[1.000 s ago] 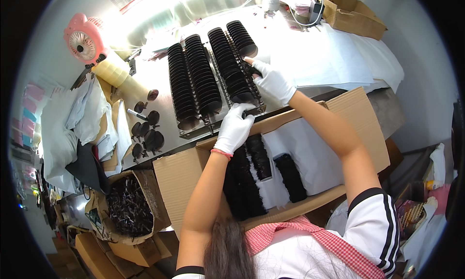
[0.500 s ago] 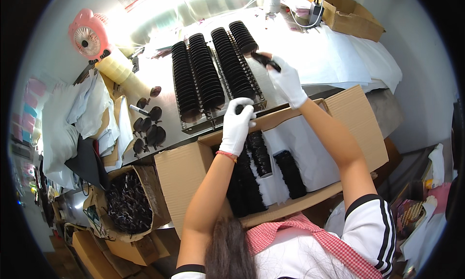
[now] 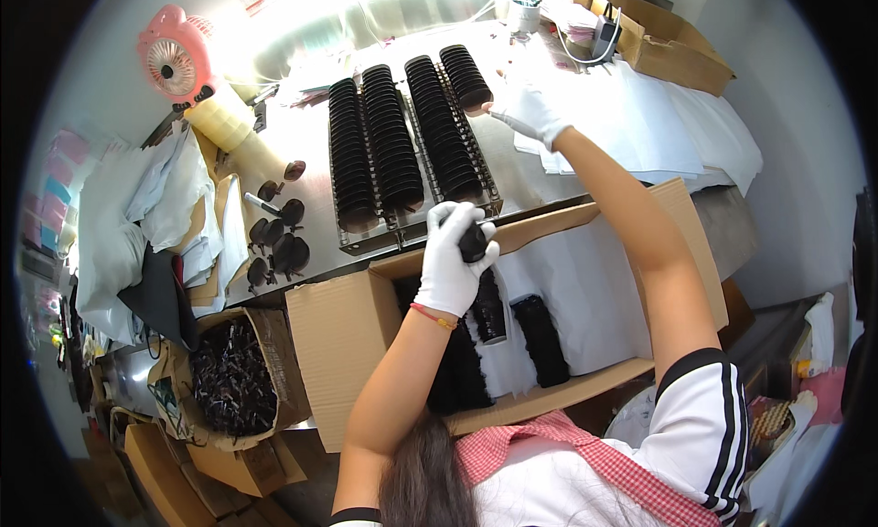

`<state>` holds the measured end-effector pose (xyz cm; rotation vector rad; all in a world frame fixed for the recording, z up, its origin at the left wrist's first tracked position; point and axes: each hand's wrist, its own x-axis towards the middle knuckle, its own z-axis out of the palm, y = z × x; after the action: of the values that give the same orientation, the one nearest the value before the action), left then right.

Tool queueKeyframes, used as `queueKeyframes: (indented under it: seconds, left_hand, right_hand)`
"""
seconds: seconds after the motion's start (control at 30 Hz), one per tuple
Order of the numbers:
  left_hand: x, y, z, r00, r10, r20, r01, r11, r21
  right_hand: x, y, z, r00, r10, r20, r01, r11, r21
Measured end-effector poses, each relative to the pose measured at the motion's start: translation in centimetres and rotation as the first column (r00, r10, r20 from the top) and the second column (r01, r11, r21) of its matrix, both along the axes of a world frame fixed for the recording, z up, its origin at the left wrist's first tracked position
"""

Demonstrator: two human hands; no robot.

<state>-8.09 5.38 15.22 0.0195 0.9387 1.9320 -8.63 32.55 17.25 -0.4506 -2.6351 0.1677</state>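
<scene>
Head view: several stacks of black discs [image 3: 540,339] already laid in the paper-lined cardboard box [image 3: 340,335], four long rows [image 3: 402,138] left standing in the wire rack [image 3: 416,230] on the bench [image 3: 311,152], so seemingly well short of half moved. Left hand [image 3: 455,260] closed around a short black stack above the box's near edge; right hand [image 3: 529,112] loosely curled, fingertips touching the far end of the rightmost row.
</scene>
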Motion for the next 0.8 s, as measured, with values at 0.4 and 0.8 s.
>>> queueKeyframes:
  seconds: [0.4,0.8]
  left_hand:
    - [-4.0,3.2,-5.4,-0.083,-0.081,-0.993,-0.216,0.974,-0.061]
    - [-4.8,2.4,-2.6,0.439,-0.505,-0.743,0.104,0.85,-0.516]
  right_hand:
    - [-4.6,3.9,-1.2,0.963,0.268,0.015,-0.214,0.799,-0.562]
    - [-5.5,-0.4,-5.8,0.938,0.208,-0.278,-0.192,0.978,0.084]
